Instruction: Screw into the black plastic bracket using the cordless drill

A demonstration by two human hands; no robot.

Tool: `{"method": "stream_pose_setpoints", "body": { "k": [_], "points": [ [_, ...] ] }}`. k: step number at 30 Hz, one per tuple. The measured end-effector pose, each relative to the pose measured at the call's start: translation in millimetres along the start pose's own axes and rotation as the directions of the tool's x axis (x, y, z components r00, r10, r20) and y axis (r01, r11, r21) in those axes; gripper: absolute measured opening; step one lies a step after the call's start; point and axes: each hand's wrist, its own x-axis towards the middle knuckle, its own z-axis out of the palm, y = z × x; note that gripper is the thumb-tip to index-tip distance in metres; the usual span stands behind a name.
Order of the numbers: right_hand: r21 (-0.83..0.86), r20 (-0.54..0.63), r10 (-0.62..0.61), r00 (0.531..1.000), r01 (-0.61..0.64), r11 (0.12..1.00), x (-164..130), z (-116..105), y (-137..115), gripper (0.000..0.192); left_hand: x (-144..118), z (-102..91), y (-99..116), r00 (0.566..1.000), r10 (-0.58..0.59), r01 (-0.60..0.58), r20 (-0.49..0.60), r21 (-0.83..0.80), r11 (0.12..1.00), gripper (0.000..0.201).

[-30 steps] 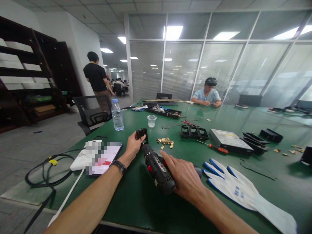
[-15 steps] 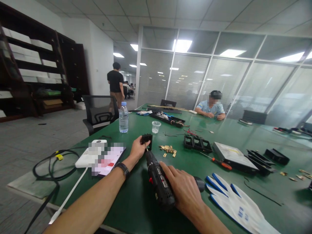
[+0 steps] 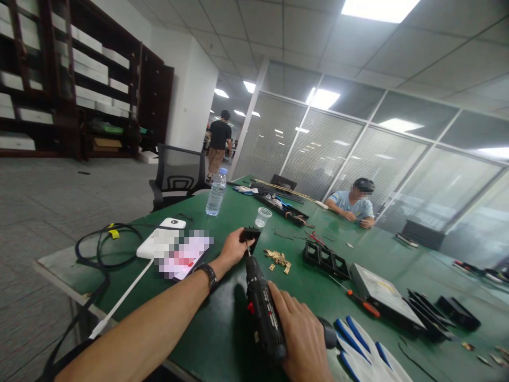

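My left hand (image 3: 231,250) is closed on a small black plastic part (image 3: 251,233), held just above the green table (image 3: 207,323). In my right hand (image 3: 301,331) is a black cordless drill (image 3: 263,313), its fingers wrapped round the grip. The bit points away from me and its tip meets the plastic part near my left fingers; whether it sits in a screw or a hole is too small to tell. Several small brass plates (image 3: 279,260) lie in a loose pile right of the part. A clear plastic cup (image 3: 263,217) stands behind it.
Left are a phone (image 3: 186,254), a white power bank (image 3: 159,239) and a cable. A water bottle (image 3: 216,193) stands behind. Right lie a black frame (image 3: 326,259), a screwdriver (image 3: 370,309), a flat box (image 3: 385,297) and gloves (image 3: 368,350). A person (image 3: 352,204) sits across the table.
The view has tilted and shifted, so the table's things appear moved. The drill stays against the black part in my hands. The person in black has walked farther off.
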Motion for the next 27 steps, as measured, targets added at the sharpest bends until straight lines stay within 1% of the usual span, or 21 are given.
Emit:
{"method": "stream_pose_setpoints", "body": {
  "k": [3,6,15,22,27],
  "points": [
    [-0.030,0.000,0.011,1.000,-0.011,0.999,-4,1,-4,0.069,-2,0.5,3,0.999,0.006,-0.006,0.039,0.001,1.000,0.028],
    [-0.057,0.007,0.032,0.999,-0.031,0.998,-6,1,-7,0.069,-3,0.6,5,0.999,0.006,-0.006,0.043,0.005,1.000,0.029],
    [-0.074,0.008,0.056,0.998,-0.055,0.996,-5,-3,-13,0.063,1,-0.9,-3,0.998,0.021,-0.024,0.057,0.052,0.998,0.028],
    [-0.103,-0.018,0.041,0.999,-0.043,0.994,-5,-6,-17,0.056,4,-1.5,-10,0.998,0.049,-0.052,0.048,0.063,0.997,0.028],
    [-0.090,-0.026,0.010,1.000,-0.012,0.996,-6,-2,-15,0.057,4,-2.1,-9,0.997,0.052,-0.054,0.049,0.058,0.997,0.029]
  ]
}}
